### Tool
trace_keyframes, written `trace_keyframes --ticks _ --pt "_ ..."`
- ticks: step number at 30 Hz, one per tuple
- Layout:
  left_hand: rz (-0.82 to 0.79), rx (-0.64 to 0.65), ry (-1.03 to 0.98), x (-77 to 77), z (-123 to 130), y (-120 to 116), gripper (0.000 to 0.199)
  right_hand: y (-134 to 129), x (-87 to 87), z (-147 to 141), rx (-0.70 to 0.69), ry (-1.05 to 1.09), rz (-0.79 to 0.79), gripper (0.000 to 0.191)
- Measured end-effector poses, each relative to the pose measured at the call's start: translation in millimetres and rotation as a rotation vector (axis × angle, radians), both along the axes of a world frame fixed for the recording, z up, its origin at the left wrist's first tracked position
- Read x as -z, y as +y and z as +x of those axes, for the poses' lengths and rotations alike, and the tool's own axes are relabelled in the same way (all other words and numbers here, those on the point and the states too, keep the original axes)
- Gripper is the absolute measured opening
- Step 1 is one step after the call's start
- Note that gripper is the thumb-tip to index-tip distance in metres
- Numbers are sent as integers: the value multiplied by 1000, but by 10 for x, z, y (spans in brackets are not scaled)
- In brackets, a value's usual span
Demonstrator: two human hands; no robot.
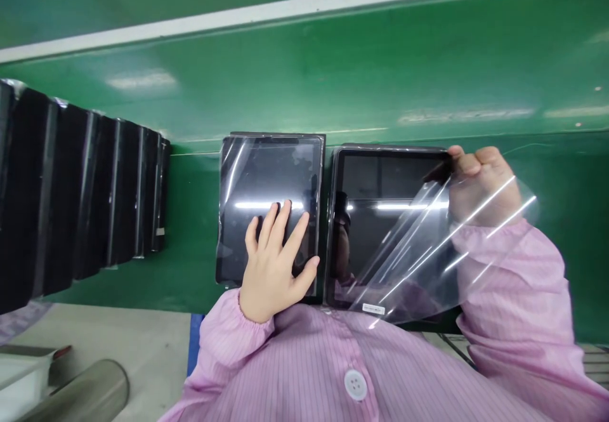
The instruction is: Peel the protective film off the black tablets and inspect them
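Observation:
Two black tablets lie side by side, screens up. My left hand (276,260), fingers spread, rests over the lower part of the left tablet (266,171), whose screen has a clear film on it with wrinkles at the upper left. At the upper right corner of the right tablet (371,231), my right hand (485,184) pinches the edge of a clear protective film (419,270). The film is curled and partly lifted, running diagonally across that screen and in front of my right wrist. A small white label (373,309) sits at the right tablet's lower edge.
Several black tablets or cases (99,187) stand upright in a row at the left of the green work surface (285,85). A white strip (295,9) crosses the far side. Below the left edge are a grey cylinder (90,393) and a pale bin (21,381).

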State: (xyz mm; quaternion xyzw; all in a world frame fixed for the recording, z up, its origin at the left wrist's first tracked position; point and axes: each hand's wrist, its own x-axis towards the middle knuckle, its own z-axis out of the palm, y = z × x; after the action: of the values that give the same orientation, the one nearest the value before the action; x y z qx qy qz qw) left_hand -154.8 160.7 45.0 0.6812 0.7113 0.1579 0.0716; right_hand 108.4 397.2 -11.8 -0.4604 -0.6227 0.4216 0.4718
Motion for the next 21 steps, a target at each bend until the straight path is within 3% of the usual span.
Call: trace_keyframes --ticks 4,10,14,21 --pt "10 -2 4 8 -1 5 60 4 2 4 -25 245 -123 55" --pt "27 -2 12 20 2 0 60 -19 -121 -36 -87 491 -228 44" --pt "55 9 -5 5 5 -21 56 -60 -275 34 -149 400 -244 38" --pt "39 98 -34 -51 107 4 72 -258 -627 315 -236 49 -29 23"
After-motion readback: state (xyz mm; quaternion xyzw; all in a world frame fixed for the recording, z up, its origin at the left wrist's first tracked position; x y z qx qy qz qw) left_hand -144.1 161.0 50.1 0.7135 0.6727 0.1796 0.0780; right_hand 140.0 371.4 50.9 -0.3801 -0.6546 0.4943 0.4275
